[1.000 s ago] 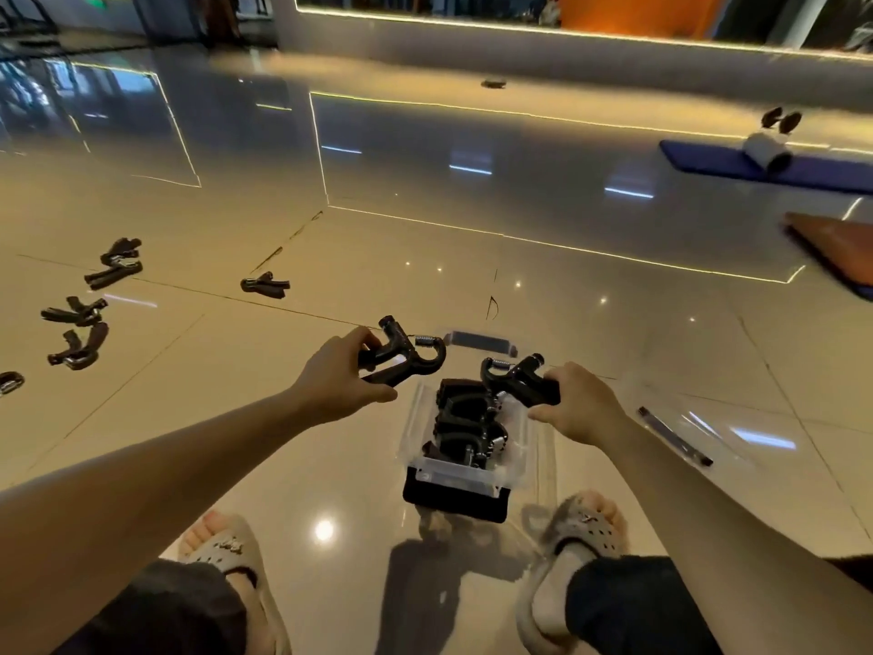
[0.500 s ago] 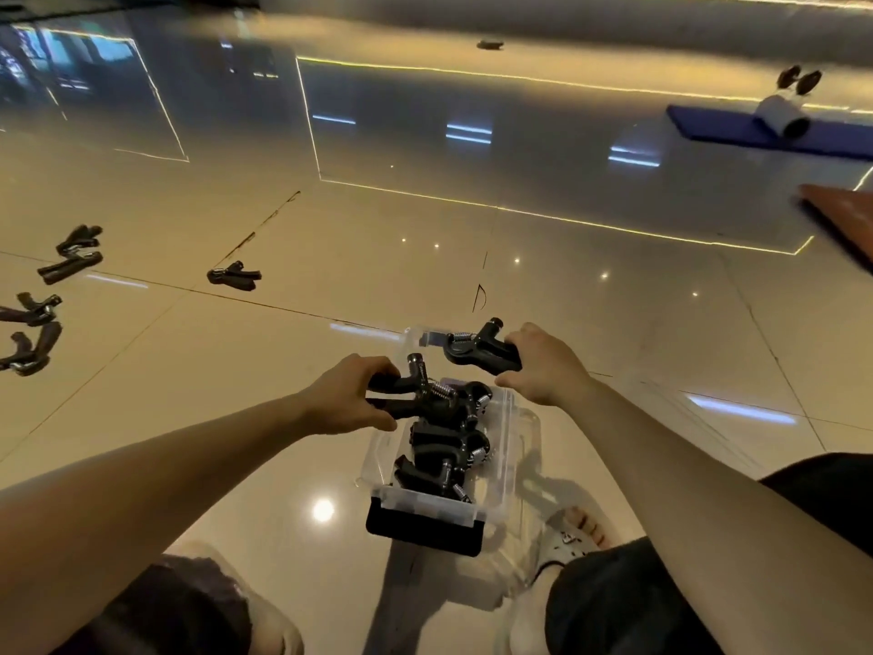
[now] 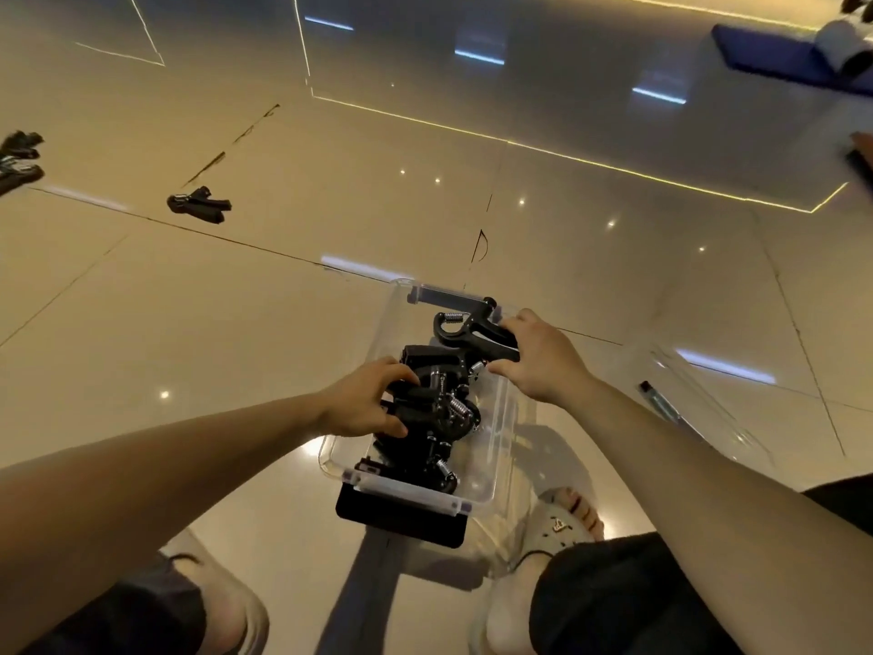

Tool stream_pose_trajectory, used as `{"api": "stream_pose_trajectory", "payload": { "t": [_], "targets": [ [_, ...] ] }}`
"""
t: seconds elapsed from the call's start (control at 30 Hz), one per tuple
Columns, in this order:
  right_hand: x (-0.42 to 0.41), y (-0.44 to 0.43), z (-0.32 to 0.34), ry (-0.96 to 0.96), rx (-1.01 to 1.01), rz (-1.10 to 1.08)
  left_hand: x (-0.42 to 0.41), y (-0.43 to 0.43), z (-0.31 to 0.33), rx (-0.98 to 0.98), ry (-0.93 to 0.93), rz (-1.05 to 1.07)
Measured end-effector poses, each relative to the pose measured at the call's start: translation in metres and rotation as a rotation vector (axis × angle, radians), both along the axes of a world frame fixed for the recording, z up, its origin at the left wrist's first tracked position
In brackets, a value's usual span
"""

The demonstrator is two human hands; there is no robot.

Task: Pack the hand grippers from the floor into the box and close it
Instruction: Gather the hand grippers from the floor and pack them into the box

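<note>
A clear plastic box (image 3: 497,446) stands on the floor between my feet, with several black hand grippers (image 3: 437,434) stacked along its left side. My left hand (image 3: 366,404) is down inside the box, its fingers curled round a black hand gripper (image 3: 420,394) on top of the stack. My right hand (image 3: 543,356) holds another black hand gripper (image 3: 470,335) by its handles over the far end of the box. One more hand gripper (image 3: 198,205) lies on the floor at the far left.
Further hand grippers (image 3: 16,156) lie at the left edge of the view. The clear box lid (image 3: 699,413) rests on the floor to the right of the box. A blue mat (image 3: 774,59) with a rolled item lies far right. My sandalled feet flank the box.
My left hand has lowered its hand gripper from above the box onto the stack inside. My right hand has carried its hand gripper to the far end of the box. The view tilted down.
</note>
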State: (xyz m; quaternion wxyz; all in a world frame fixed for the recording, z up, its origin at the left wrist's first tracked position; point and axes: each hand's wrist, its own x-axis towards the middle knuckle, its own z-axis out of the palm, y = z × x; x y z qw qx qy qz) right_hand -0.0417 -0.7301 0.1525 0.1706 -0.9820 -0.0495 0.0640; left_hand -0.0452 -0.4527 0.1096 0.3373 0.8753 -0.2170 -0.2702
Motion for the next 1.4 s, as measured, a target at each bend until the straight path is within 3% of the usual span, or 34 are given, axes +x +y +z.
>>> {"api": "stream_pose_trajectory", "payload": {
  "t": [0.27,0.57,1.1,1.4],
  "targets": [
    [0.008,-0.005,-0.008,0.002,0.017,0.018,0.001,-0.017,-0.026,0.174,0.216,-0.106],
    [0.012,-0.006,-0.023,0.017,0.073,0.02,-0.011,-0.03,-0.058,0.234,0.234,-0.079],
    [0.013,-0.003,-0.032,0.032,0.081,0.026,-0.019,-0.028,-0.072,0.471,-0.036,-0.126],
    [0.012,-0.002,-0.032,0.049,0.067,0.029,-0.014,-0.026,-0.073,0.457,-0.016,-0.14]
  ]
}}
